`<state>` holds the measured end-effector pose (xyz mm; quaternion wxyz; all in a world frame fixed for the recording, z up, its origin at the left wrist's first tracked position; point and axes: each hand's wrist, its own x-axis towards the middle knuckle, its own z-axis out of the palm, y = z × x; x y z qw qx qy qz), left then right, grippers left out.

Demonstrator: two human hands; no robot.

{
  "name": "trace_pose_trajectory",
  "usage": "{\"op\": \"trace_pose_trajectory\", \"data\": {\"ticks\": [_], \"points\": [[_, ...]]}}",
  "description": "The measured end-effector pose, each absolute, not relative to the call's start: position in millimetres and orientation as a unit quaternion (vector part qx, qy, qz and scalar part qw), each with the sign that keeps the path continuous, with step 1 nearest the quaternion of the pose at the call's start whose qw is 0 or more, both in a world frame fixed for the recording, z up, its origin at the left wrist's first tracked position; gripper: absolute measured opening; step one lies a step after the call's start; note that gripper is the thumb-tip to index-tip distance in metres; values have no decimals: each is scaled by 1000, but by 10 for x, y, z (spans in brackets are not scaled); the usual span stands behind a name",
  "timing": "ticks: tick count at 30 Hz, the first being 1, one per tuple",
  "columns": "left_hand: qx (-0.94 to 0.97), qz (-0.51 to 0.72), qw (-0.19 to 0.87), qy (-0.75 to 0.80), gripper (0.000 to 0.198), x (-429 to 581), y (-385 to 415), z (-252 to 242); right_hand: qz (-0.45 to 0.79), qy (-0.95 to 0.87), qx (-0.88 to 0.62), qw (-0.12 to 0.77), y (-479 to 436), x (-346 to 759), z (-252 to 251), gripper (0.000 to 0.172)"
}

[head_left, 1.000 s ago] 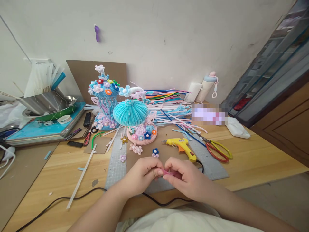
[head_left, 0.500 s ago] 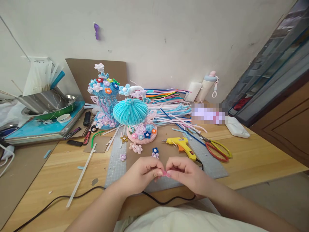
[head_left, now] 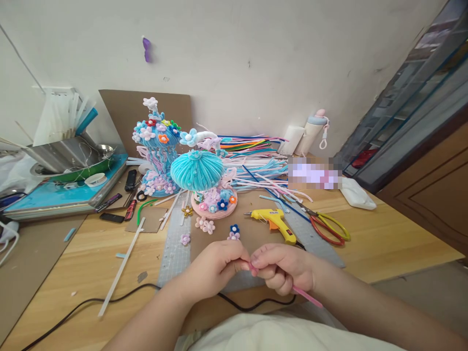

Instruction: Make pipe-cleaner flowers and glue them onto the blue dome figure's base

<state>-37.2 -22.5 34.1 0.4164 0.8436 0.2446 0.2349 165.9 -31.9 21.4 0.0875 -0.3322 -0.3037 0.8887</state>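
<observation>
My left hand (head_left: 215,268) pinches the bent end of a pink pipe cleaner (head_left: 307,296) near the front edge of the grey cutting mat (head_left: 171,253). Touching its fingertips, my right hand (head_left: 285,268) is closed round the same strip, whose tail sticks out below the palm. Just beyond the hands lie small blue and lilac flowers (head_left: 234,229) on a brown board. A yellow glue gun (head_left: 274,222) rests to their right. Behind stands a turquoise pleated dome (head_left: 197,170) over a pink flowered base (head_left: 219,209).
Red-and-yellow scissors (head_left: 331,228) lie at the right. Bundles of pipe cleaners (head_left: 259,165) fill the back. A taller flowered piece (head_left: 159,151) stands behind left, near a metal pot (head_left: 69,151). A black cable (head_left: 91,302) crosses the front, and a glue stick (head_left: 122,268) lies left.
My right hand has turned and its fingers have curled under. The pink strip's tail now shows below it, and more pink shows between the fingertips. My left hand has barely moved.
</observation>
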Motion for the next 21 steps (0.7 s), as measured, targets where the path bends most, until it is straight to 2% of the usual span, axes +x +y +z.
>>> {"op": "trace_pose_trajectory", "data": {"ticks": [2,4,7,10,12,14,16,19,21], "points": [[839,239,416,257,20,-371,-228,328,855,-342,-372,118,-349,1630,232,11],[814,235,448,286,19,-367,-230,296,754,-457,-440,172,-407,1603,265,11],[714,209,583,326,23,-357,-222,217,453,-731,-465,210,-502,1612,321,14],[582,168,726,327,28,-352,-198,140,115,-924,-320,177,-561,1665,354,22],[518,135,783,317,29,-355,-185,121,13,-955,-249,161,-577,1681,358,24],[501,119,800,307,30,-357,-183,137,61,-944,-276,169,-576,1658,352,22],[541,144,768,311,33,-353,-194,176,217,-879,-378,195,-558,1606,338,20],[666,212,629,341,29,-338,-226,239,476,-683,-511,215,-506,1533,306,16],[743,219,528,347,22,-328,-242,269,618,-548,-522,213,-465,1516,284,15]]}}
